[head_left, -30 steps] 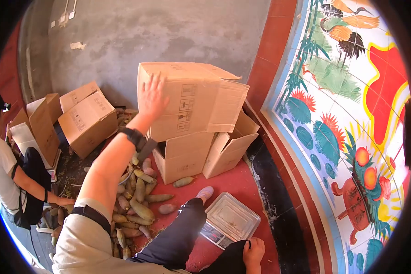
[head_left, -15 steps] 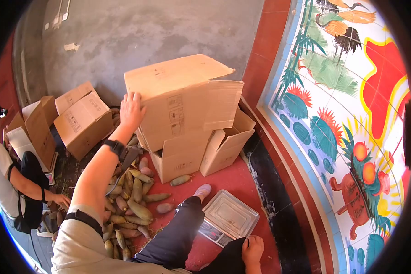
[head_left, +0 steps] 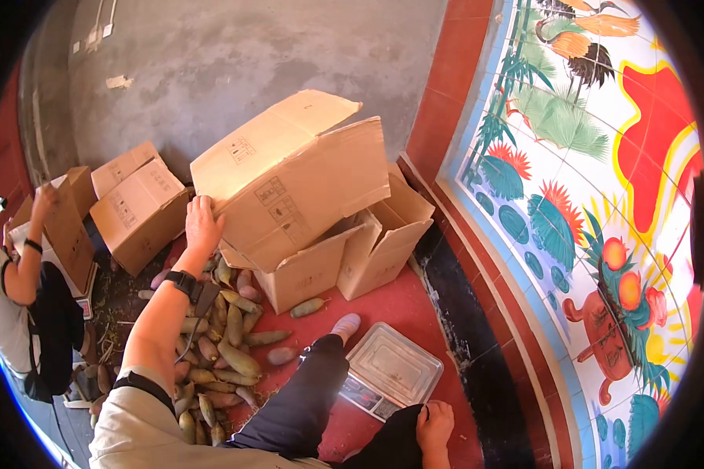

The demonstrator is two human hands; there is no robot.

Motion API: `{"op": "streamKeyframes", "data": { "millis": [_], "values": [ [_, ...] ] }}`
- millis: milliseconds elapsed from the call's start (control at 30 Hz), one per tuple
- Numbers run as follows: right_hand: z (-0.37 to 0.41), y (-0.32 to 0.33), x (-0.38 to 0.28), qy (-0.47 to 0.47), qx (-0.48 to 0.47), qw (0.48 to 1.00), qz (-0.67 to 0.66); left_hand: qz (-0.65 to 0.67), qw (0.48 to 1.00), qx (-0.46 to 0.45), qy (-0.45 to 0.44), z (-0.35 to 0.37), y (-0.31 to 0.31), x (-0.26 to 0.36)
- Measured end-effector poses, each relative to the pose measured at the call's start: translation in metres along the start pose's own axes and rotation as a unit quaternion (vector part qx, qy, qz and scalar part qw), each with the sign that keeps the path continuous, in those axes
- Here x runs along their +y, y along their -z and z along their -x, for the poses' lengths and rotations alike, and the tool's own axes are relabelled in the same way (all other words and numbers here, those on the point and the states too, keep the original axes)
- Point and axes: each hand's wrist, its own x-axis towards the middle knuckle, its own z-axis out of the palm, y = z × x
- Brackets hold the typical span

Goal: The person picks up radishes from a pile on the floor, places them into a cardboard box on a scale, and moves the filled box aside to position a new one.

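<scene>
My left hand (head_left: 203, 225) is closed on the lower left edge of a large cardboard box (head_left: 246, 184). That box is tilted, with its right end swung up and a flap standing out. Beneath it are two open cardboard boxes, one partly covered (head_left: 309, 273) and one to its right (head_left: 383, 250). My right hand (head_left: 435, 426) rests on my knee, holding nothing, its fingers laid over the dark trouser cloth. Near that knee, a scale (head_left: 368, 399) on the red floor carries a clear plastic tray (head_left: 395, 363).
A heap of long root vegetables, like sweet potatoes (head_left: 238, 359), lies beside my left leg. At far left another person (head_left: 16, 289) sits near more cardboard boxes (head_left: 137, 207). A grey wall (head_left: 250, 55) stands behind; a painted tile wall (head_left: 555, 227) runs along the right.
The top box has tipped and shifted left and down at its near corner, my left hand moving with it. The other person's arm has risen from the heap toward the boxes.
</scene>
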Motion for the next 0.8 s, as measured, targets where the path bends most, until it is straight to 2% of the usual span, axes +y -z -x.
{"op": "streamKeyframes", "data": {
  "millis": [267, 367, 433, 533, 600, 667, 767, 800],
  "values": [
    [0.001, -0.002, 0.002, -0.001, 0.001, 1.0, 0.001, 0.054, 0.998, 0.002, -0.01, 0.021, 0.004, -0.003],
    [0.001, -0.002, 0.002, -0.008, 0.001, 1.0, -0.001, 0.067, 0.997, 0.02, -0.011, 0.03, 0.007, 0.0],
    [0.002, -0.002, 0.002, -0.012, 0.01, 1.0, -0.001, 0.062, 0.995, 0.065, -0.035, 0.042, 0.009, -0.003],
    [0.003, 0.0, 0.002, -0.014, 0.01, 1.0, -0.002, 0.044, 0.996, 0.062, -0.042, 0.059, 0.01, -0.019],
    [0.004, 0.0, 0.003, -0.015, 0.008, 1.0, -0.004, 0.022, 0.999, 0.034, -0.018, 0.063, 0.015, -0.026],
    [0.001, 0.003, -0.001, -0.014, 0.008, 1.0, -0.007, -0.028, 0.998, -0.011, 0.049, 0.062, 0.023, -0.029],
    [-0.004, 0.012, -0.013, -0.014, -0.002, 1.0, -0.011, 0.013, 0.992, 0.123, -0.033, 0.026, 0.025, -0.022],
    [-0.004, 0.011, -0.012, -0.011, -0.001, 1.0, -0.012, 0.029, 0.992, 0.117, -0.041, 0.009, 0.031, -0.012]
  ]
}}
